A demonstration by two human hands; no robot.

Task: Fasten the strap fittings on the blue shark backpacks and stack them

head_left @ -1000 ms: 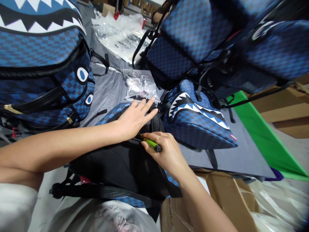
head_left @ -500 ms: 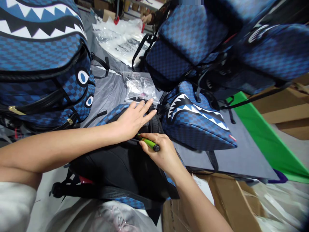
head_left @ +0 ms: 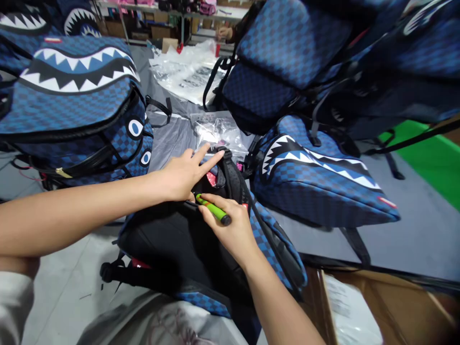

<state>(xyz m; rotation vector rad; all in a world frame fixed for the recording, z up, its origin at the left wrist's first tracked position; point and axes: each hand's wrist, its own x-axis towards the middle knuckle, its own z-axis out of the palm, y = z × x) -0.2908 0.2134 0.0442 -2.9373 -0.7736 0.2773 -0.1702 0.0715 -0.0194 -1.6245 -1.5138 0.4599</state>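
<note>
Right hand (head_left: 233, 229), grip around green tool (head_left: 214, 211) — tip hidden, left hand (head_left: 179, 176) over black backpack (head_left: 172, 242), grip unclear

The visible apparel comprises a plain off-white short sleeve (head_left: 16, 302) with loose, softly creased fabric terminating on the left upper arm, and a pale grey garment (head_left: 143, 318) at the lap bearing thin reddish line-work, both left forearm (head_left: 82, 211) and right forearm (head_left: 282, 294) being bare.

Grey table (head_left: 424, 244) under checkered backpacks (head_left: 316, 191) and plastic bags (head_left: 219, 130)
</note>
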